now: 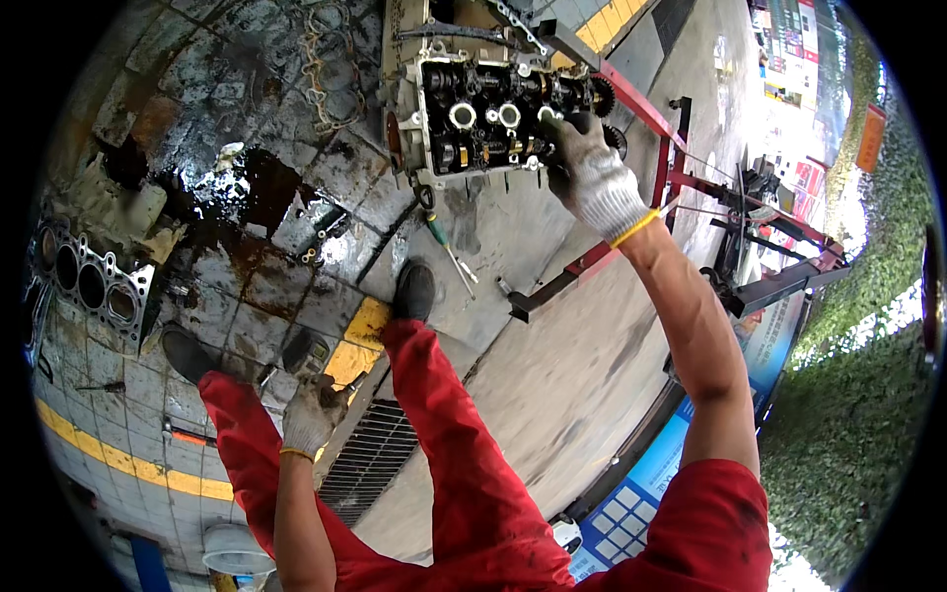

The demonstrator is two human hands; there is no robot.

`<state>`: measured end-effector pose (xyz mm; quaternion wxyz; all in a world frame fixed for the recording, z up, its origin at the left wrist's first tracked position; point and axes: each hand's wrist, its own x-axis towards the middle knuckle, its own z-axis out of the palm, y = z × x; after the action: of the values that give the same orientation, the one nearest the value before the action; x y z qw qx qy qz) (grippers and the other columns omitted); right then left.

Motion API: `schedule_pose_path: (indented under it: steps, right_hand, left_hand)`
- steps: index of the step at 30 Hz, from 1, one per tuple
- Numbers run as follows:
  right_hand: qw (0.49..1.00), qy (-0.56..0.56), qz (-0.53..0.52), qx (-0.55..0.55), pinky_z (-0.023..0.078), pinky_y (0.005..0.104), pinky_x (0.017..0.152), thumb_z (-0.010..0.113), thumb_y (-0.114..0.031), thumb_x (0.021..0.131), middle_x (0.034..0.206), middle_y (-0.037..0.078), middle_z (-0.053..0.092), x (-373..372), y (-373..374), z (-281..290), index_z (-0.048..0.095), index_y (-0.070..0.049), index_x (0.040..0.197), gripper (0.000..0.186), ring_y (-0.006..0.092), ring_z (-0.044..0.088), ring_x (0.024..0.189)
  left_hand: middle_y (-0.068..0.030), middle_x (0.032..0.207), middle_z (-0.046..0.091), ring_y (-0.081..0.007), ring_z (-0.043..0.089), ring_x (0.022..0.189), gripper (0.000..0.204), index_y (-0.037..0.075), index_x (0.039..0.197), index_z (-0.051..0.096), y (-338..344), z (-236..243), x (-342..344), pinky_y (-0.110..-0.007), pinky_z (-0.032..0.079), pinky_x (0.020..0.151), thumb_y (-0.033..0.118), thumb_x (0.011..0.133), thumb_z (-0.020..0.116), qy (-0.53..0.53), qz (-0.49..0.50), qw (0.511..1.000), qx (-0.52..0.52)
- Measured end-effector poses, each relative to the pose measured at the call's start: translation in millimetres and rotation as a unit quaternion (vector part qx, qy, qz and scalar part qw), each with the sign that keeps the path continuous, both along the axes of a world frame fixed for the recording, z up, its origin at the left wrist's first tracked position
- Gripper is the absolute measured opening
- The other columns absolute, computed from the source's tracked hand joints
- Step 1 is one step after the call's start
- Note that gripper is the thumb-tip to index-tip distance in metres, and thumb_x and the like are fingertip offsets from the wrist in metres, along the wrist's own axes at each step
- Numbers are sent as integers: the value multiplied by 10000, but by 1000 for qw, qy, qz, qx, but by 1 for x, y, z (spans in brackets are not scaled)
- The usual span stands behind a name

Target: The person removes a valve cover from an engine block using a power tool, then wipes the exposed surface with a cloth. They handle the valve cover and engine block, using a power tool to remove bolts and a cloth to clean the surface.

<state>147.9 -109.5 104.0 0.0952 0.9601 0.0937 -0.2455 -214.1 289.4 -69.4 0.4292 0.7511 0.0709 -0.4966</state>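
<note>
R arm [688, 321], hand [588, 173] @ cyl-hd [485, 133] edge

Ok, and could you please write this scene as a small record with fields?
Right hand: gloved, at the right end of the cylinder head
Left hand: gloved, low between the legs; grip unclear
Engine block: far left, round bores visible
Green-handled tool: on the floor, near the right shoe
Floor condition: dark, wet stains
</note>
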Motion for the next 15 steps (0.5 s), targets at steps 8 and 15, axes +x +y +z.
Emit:
schedule_pose_path:
  steps: [8,15]
  right_hand:
    - [995,43,91,1,591,495,948,689,-64,896,1427,258,507,14,2,-21,473,-170,1548,695,445,650,1180]
    - [996,72,52,9,582,506,926,738,-159,920,1330,227,557,16,15,-22,541,-115,1437,555,445,644,1159]
  left_hand:
    - [-127,922,736,-309,694,852,385,14,1217,648,-8,-6,-6,-415,538,848,251,940,771,-18,-4,1000,-12]
    - [-178,1097,748,-350,715,1016,394,14,1248,634,-7,8,9,-435,545,938,260,960,744,51,49,997,-22]
